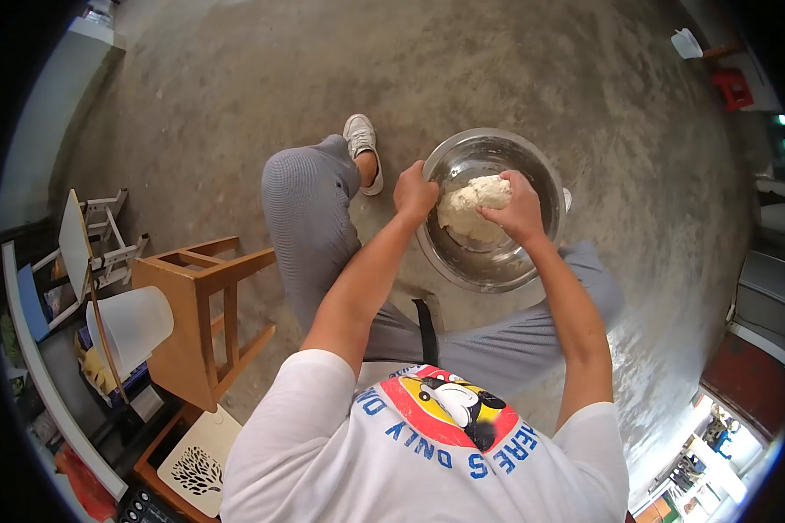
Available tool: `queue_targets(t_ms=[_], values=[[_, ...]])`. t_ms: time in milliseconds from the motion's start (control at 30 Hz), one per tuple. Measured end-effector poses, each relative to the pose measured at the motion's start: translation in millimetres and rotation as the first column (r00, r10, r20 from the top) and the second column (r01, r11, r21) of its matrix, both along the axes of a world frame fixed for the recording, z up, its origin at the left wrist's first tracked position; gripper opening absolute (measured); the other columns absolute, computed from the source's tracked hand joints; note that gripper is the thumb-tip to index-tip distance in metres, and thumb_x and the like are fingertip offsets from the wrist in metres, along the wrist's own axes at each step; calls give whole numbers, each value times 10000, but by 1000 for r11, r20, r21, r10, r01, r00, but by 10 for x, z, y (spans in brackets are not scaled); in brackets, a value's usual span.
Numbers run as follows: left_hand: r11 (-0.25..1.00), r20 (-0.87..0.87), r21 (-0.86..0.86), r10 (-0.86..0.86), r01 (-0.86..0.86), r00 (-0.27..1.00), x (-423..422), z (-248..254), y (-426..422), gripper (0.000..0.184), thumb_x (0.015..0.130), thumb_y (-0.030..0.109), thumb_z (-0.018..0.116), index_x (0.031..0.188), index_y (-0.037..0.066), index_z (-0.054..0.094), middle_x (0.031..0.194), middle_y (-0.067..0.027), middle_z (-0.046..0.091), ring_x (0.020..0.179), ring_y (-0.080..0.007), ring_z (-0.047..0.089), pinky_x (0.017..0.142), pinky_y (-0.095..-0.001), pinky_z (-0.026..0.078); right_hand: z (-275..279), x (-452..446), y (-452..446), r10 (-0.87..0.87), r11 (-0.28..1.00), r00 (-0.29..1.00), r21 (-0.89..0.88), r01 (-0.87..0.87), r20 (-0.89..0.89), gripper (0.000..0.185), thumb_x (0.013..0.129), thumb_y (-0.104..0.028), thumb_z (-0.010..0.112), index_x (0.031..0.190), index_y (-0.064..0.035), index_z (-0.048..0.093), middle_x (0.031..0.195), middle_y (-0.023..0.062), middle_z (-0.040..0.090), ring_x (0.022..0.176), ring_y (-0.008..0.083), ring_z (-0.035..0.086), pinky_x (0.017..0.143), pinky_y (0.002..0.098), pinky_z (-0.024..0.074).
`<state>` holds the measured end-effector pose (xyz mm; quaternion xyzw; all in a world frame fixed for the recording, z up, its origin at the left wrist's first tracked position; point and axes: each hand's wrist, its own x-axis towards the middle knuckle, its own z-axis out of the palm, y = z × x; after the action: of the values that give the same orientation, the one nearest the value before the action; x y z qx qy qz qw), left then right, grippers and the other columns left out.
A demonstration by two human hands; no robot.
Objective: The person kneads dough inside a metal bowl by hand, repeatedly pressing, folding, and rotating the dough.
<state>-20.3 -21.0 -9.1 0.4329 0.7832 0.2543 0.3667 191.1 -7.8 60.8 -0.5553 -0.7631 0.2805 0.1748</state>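
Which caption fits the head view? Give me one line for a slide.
Left hand gripping a metal bowl by its rim, right hand grasping the pale dough inside.

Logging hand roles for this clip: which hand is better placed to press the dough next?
Probably the right hand: it touches the dough inside the metal bowl, while the left hand grips the rim, apart from the dough.

Seemingly a home: dough [465, 214], wooden stool [173, 342]
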Motion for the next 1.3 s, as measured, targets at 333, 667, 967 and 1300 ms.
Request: queue_targets(t_ms=[333,667,967,1300], values=[[998,-29,-49,35,-36,999,45,-83,10,364,792,168,658,1145,84,687,1031,-192,714,1013,-384,665,857,-450,521,-177,-455,-674,-62,955,985,298,11,163,489,773,-334,669,1203,-101,668,1147,183,582,1128,392,532,1032,539,391],[999,24,-18,36,-35,999,111,-97,32,332,889,298,713,1076,26,677,849,-192,704,783,-361,678,709,-420,505,-818,-281,-171,-6,893,988,445,-65,156,471,767,-367,558,1157,-129,669,1120,146,606,1063,365,552,976,545,407],[998,93,4,61,-62,994,133,15,-9,344,892,315,720,1089,34,687,782,-161,686,682,-288,649,680,-385,495,-1149,-324,638,-136,950,982,299,93,128,313,793,-340,543,1002,-147,674,920,123,639,916,352,602,817,500,455],[996,23,9,83,-83,996,141,-37,31,352,875,381,723,999,53,696,869,-187,709,842,-383,679,732,-446,503,-249,-268,-60,-115,993,964,3,118,238,506,908,-486,596,1228,-96,619,1033,144,594,1045,344,569,887,486,437]])
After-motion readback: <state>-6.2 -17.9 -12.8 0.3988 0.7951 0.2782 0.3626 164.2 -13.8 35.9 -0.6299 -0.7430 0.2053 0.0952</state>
